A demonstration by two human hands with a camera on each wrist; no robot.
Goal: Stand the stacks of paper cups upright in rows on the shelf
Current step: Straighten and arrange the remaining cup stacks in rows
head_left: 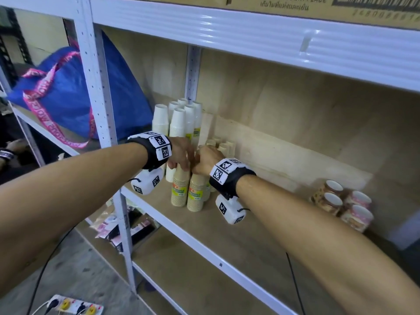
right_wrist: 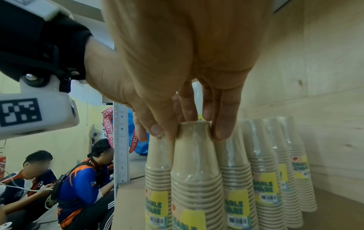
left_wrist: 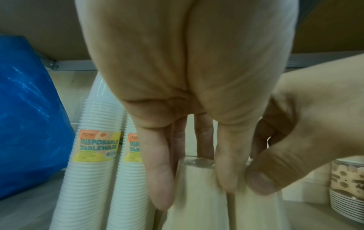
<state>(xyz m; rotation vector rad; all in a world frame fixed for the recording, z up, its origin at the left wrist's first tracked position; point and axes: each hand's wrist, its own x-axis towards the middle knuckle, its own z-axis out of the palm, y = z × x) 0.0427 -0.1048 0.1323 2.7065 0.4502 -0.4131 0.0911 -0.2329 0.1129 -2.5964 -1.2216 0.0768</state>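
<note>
Two wrapped stacks of brown paper cups stand upright side by side at the front of the wooden shelf (head_left: 229, 237). My left hand (head_left: 179, 165) grips the top of the left brown stack (head_left: 180, 189), with fingers and thumb curled round it (left_wrist: 197, 194). My right hand (head_left: 197, 169) pinches the top of the right brown stack (head_left: 196, 195) between thumb and fingers (right_wrist: 195, 171). More brown stacks (right_wrist: 262, 171) stand behind them. Several white cup stacks (head_left: 178, 121) stand upright at the back left, also seen in the left wrist view (left_wrist: 92, 163).
Patterned cup stacks (head_left: 341, 201) lie on their sides at the shelf's right. A blue bag (head_left: 63, 98) fills the neighbouring bay beyond the white upright post (head_left: 100, 98). The upper shelf beam (head_left: 250, 32) hangs overhead. A power strip (head_left: 75, 306) lies on the floor. Seated people (right_wrist: 78, 179) are beyond the shelf.
</note>
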